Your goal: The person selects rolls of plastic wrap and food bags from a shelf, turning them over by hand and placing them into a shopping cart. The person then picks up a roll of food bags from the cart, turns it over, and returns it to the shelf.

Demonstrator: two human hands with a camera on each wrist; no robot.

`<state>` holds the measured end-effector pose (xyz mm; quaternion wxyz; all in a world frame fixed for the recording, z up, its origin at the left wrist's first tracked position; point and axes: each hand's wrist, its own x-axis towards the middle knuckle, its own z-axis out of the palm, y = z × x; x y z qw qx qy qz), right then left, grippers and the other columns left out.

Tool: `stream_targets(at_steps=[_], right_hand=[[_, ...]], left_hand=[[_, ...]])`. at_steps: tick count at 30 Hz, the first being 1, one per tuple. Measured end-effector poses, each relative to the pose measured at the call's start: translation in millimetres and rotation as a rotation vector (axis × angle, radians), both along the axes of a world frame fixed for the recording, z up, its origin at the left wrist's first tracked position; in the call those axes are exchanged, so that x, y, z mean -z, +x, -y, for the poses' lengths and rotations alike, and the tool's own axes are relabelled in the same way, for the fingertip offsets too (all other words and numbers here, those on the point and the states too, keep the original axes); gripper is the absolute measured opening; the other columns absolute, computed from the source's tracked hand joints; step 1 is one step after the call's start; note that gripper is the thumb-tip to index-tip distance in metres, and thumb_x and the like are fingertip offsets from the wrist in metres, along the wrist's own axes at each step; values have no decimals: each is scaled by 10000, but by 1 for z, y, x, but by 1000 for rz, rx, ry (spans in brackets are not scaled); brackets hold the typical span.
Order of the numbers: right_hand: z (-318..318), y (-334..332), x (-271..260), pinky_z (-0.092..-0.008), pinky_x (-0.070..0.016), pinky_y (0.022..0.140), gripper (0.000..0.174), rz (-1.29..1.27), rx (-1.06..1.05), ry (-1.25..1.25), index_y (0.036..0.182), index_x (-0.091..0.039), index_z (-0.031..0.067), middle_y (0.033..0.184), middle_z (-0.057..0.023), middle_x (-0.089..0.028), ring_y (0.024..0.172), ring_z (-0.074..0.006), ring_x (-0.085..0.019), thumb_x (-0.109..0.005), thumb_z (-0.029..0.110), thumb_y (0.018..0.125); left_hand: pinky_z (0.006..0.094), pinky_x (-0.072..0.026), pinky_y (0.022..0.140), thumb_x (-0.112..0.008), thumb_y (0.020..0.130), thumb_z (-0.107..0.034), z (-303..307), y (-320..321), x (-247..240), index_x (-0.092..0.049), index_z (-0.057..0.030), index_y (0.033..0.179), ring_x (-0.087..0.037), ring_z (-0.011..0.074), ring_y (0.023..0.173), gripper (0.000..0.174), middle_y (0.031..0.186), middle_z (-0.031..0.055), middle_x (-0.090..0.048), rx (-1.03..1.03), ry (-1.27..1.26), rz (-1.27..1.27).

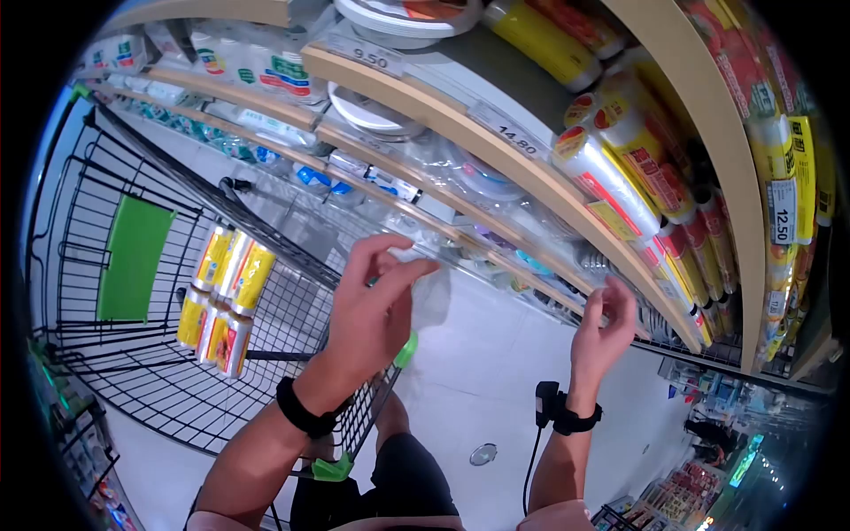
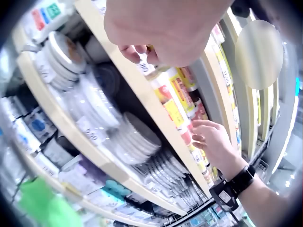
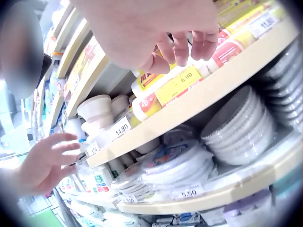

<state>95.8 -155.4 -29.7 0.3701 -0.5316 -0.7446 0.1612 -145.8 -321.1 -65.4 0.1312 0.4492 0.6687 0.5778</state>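
My left hand (image 1: 370, 305) hovers in front of the shelves with its fingers loosely bent and nothing in them. To the right, my right hand (image 1: 604, 329) is raised, also holding nothing, its fingers relaxed. The right hand is nearest to the plastic-wrapped rolls (image 1: 611, 181) with yellow and red labels on the upper shelf. In the right wrist view a yellow price card (image 3: 179, 85) sits right below that hand's fingertips. Two packs of similar yellow-and-white rolls (image 1: 232, 270) lie in the shopping cart (image 1: 292, 305) at the left.
Stacks of white disposable bowls (image 3: 239, 130) and wrapped plates (image 3: 173, 163) fill the lower shelf. The wooden shelf edge (image 1: 496, 159) runs diagonally past both hands. A green panel (image 1: 135, 258) hangs on the cart's side. Pale tiled floor (image 1: 469, 372) lies between cart and shelves.
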Motion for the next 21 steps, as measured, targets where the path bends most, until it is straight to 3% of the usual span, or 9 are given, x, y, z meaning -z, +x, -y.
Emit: stream_targets(at_steps=[2, 5, 8, 10, 14, 17, 19, 21], right_hand=[[22, 5, 21, -278, -495, 737, 207, 43, -40, -138, 1129, -679, -3, 837, -52, -649, 804, -132, -619, -652, 89, 946], [65, -10, 49, -258, -468, 684, 220, -70, -162, -483, 1092, -677, -21, 820, -44, -655, 751, -109, -607, -621, 170, 998], [109, -34, 57, -264, -468, 668, 357, 26, -235, -737, 915, -688, -44, 758, -62, -667, 706, -116, -599, -558, 262, 1044], [132, -42, 66, -278, -472, 654, 444, 128, -295, -784, 767, -676, -42, 666, -69, -641, 673, -119, -596, -554, 280, 1048], [187, -91, 55, -273, -467, 562, 376, 143, -540, -816, 687, -633, -41, 608, -72, -614, 568, -102, -569, -645, 186, 986], [211, -138, 75, -262, -517, 586, 173, 168, -680, -990, 903, -654, -48, 738, -58, -659, 635, -90, -609, -658, 115, 961], [223, -175, 113, -265, -557, 577, 194, -35, -642, -1219, 1031, -625, -45, 781, -54, -661, 672, -112, -642, -687, 114, 939], [237, -216, 153, -283, -590, 570, 248, -92, -547, -1317, 1065, -611, -46, 813, -78, -663, 684, -141, -669, -710, 129, 920]], left_hand=[[321, -510, 696, -612, 808, 156, 48, -5, 17, -695, -32, 1034, -633, 240, 820, 305, 1077, 128, -608, -84, -60, 87], [280, -505, 687, -618, 825, 147, 127, -8, 19, -671, -13, 1000, -638, 179, 810, 244, 1006, 98, -627, -147, -296, 287], [311, -515, 708, -620, 828, 132, 199, -8, 17, -644, -14, 995, -654, 213, 828, 223, 994, 117, -639, -258, -507, 378], [342, -533, 720, -620, 799, 144, 243, -12, 19, -650, -21, 979, -656, 272, 841, 246, 999, 131, -640, -332, -501, 250], [372, -546, 743, -606, 721, 177, 320, -24, 31, -644, -29, 935, -657, 318, 893, 300, 999, 128, -642, -428, -510, -112], [373, -553, 694, -642, 714, 122, 353, -21, 50, -652, -59, 929, -666, 299, 888, 282, 998, 105, -652, -511, -534, -118], [349, -553, 652, -681, 716, 38, 359, -18, 51, -667, -96, 927, -676, 263, 843, 250, 984, 64, -663, -481, -595, -169], [317, -548, 607, -711, 717, -17, 356, -14, 57, -694, -125, 905, -676, 223, 743, 218, 937, 24, -671, -508, -557, -248]])
